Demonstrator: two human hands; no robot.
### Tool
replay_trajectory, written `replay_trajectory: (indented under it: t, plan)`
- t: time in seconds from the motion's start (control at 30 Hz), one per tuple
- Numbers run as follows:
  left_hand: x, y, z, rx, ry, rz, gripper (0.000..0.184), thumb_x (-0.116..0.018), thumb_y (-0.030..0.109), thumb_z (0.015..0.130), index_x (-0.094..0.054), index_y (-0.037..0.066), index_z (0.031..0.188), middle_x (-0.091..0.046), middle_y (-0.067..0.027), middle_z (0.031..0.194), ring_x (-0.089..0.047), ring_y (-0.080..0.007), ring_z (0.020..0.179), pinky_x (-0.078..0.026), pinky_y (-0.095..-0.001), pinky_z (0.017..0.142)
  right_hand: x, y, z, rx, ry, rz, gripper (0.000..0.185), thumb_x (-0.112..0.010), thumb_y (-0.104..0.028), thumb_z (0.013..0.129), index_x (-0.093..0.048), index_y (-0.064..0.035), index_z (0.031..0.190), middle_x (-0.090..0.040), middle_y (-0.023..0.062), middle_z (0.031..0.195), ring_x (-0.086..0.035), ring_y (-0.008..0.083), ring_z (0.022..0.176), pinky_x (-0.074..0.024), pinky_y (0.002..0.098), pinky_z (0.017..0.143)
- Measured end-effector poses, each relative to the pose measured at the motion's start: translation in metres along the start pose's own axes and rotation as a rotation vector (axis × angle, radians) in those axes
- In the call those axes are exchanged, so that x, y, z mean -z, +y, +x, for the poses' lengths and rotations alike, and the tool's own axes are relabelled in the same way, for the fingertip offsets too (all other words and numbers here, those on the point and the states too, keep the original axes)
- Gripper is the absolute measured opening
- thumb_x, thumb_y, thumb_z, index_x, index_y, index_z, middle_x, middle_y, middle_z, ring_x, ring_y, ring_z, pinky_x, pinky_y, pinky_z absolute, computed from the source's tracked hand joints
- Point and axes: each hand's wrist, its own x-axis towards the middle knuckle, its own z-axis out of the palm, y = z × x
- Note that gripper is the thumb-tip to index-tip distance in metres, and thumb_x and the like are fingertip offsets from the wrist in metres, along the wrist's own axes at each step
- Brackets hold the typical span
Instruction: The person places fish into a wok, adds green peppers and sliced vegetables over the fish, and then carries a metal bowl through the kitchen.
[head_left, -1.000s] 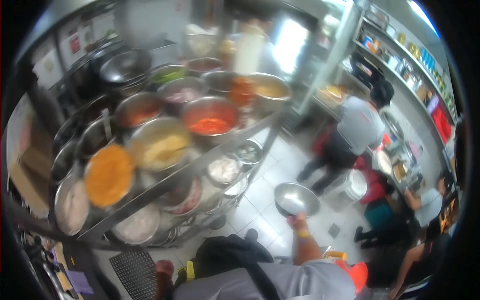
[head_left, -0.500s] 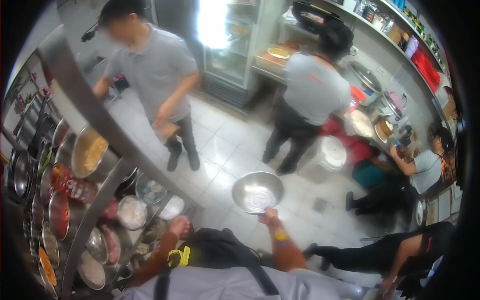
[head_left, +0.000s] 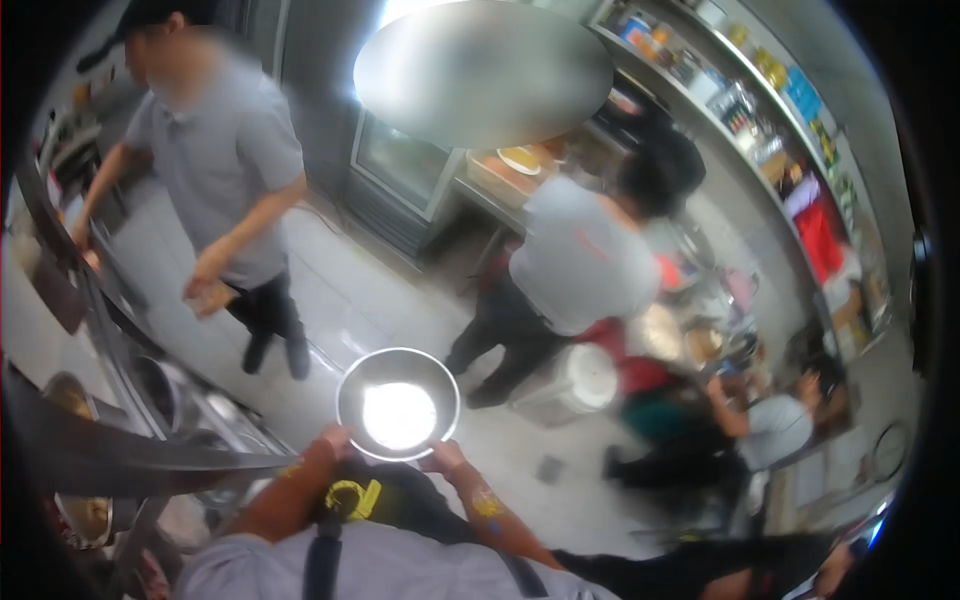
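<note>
In front of my waist is a round stainless steel bowl (head_left: 398, 365), held between my two hands with its inside facing up. A bright white patch fills its bottom; whether that is glare or contents I cannot tell. My left hand (head_left: 337, 440) is closed on the rim at the near left side. At the near right, my right hand (head_left: 442, 457) grips the rim too, fingers partly hidden by the bowl.
A metal shelf frame (head_left: 150, 450) with pans and bowls runs close along my left. One person (head_left: 215, 150) stands ahead on the left, another (head_left: 580, 255) ahead on the right. A white bucket (head_left: 590, 378) stands on the floor. More people are at the right.
The bowl, earlier in my right hand alone, has moved left and nearer. My left hand has come up to its rim. My view has turned right, and the person on the left has shifted.
</note>
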Motion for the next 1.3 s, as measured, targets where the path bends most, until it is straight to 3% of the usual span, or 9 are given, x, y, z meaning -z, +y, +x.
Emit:
replay_trajectory:
  t: [0.07, 0.27, 0.4, 0.53, 0.7, 0.87, 1.07, 1.2, 1.3]
  plan:
    - [-0.043, 0.05, -0.029, -0.007, 0.002, -0.016, 0.023, -0.055, 0.006, 0.082, -0.06, 0.001, 0.104, -0.064, -0.0106, 0.078, -0.06, -0.0183, 0.06, -0.048, -0.0339, 0.045, 0.015, -0.042, -0.004, -0.029, 0.028, 0.053, 0.046, -0.06, -0.028, 0.092, -0.055, 0.0093, 0.119, -0.067, 0.0251, 0.094, -0.068, 0.0314, 0.072, -0.0608, 0.0391, 0.059]
    - [-0.078, 0.1, 0.042, 0.026, 0.03, 0.046, 0.033, -0.055, 0.008, 0.083, -0.055, -0.002, 0.114, -0.065, -0.0159, 0.09, -0.068, -0.027, 0.071, -0.054, -0.0369, 0.055, 0.076, -0.089, 0.032, 0.1, 0.206, 0.197, 0.041, -0.06, -0.031, 0.094, -0.054, -0.0009, 0.121, -0.066, 0.0209, 0.092, -0.066, 0.0261, 0.069, -0.0573, 0.0365, 0.058]
    - [-0.092, 0.125, 0.076, 0.021, 0.052, 0.024, 0.032, -0.055, 0.011, 0.084, -0.055, -0.001, 0.113, -0.065, -0.0144, 0.09, -0.068, -0.0261, 0.074, -0.054, -0.0373, 0.058, 0.108, -0.126, 0.06, 0.226, 0.14, 0.264, 0.033, -0.062, -0.027, 0.094, -0.059, -0.0045, 0.117, -0.066, 0.0115, 0.089, -0.063, 0.0191, 0.064, -0.0559, 0.031, 0.058]
    - [-0.096, 0.18, 0.107, -0.013, 0.201, -0.165, 0.027, -0.053, 0.014, 0.085, -0.059, 0.001, 0.108, -0.066, -0.0118, 0.089, -0.067, -0.0237, 0.073, -0.053, -0.036, 0.06, 0.104, -0.226, 0.095, 0.485, 0.106, 0.233, 0.032, -0.063, -0.019, 0.093, -0.059, -0.0087, 0.123, -0.064, 0.0037, 0.098, -0.062, 0.0144, 0.068, -0.0552, 0.029, 0.06]
    - [-0.095, 0.249, 0.144, -0.032, 0.155, -0.314, 0.036, -0.051, 0.012, 0.089, -0.054, -0.003, 0.122, -0.064, -0.0198, 0.106, -0.068, -0.0305, 0.082, -0.053, -0.0358, 0.059, 0.1, -0.349, 0.134, 0.599, 0.037, 0.349, 0.046, -0.063, -0.012, 0.093, -0.048, -0.0093, 0.137, -0.049, 0.0089, 0.129, -0.063, 0.0143, 0.081, -0.0555, 0.0289, 0.069]
    - [-0.106, 0.329, 0.166, -0.048, 0.209, -0.42, 0.037, -0.05, 0.008, 0.086, -0.054, -0.002, 0.121, -0.064, -0.018, 0.106, -0.068, -0.0296, 0.084, -0.054, -0.0379, 0.059, 0.114, -0.367, 0.171, 0.662, 0.122, 0.399, 0.053, -0.057, -0.017, 0.097, -0.039, -0.0092, 0.146, -0.042, 0.0115, 0.139, -0.065, 0.018, 0.087, -0.0554, 0.0293, 0.072]
    - [-0.087, 0.419, 0.234, -0.015, 0.124, -0.406, 0.036, -0.053, 0.012, 0.087, -0.054, -0.002, 0.121, -0.063, -0.016, 0.111, -0.069, -0.0265, 0.082, -0.054, -0.037, 0.06, 0.099, -0.374, 0.161, 0.592, 0.346, 0.315, 0.047, -0.054, -0.025, 0.098, -0.043, -0.0062, 0.139, -0.047, 0.0076, 0.13, -0.062, 0.0155, 0.086, -0.0524, 0.0283, 0.073]
    - [-0.076, 0.483, 0.278, 0.026, 0.169, -0.372, 0.038, -0.054, 0.019, 0.09, -0.053, 0.001, 0.123, -0.063, -0.0136, 0.115, -0.068, -0.0256, 0.085, -0.054, -0.0364, 0.062, 0.074, -0.389, 0.171, 0.446, 0.581, 0.166, 0.032, -0.053, -0.02, 0.096, -0.052, -0.0031, 0.124, -0.057, 0.0071, 0.109, -0.061, 0.0143, 0.08, -0.0519, 0.027, 0.068]
    - [-0.07, 0.497, 0.337, -0.053, 0.162, -0.476, 0.028, -0.057, 0.025, 0.091, -0.059, 0.006, 0.112, -0.066, -0.0082, 0.099, -0.065, -0.0201, 0.078, -0.055, -0.0323, 0.06, 0.062, -0.392, 0.208, 0.329, 0.532, 0.128, 0.023, -0.054, -0.017, 0.095, -0.057, -0.0031, 0.113, -0.061, 0.0061, 0.093, -0.06, 0.0138, 0.065, -0.0517, 0.0257, 0.054]
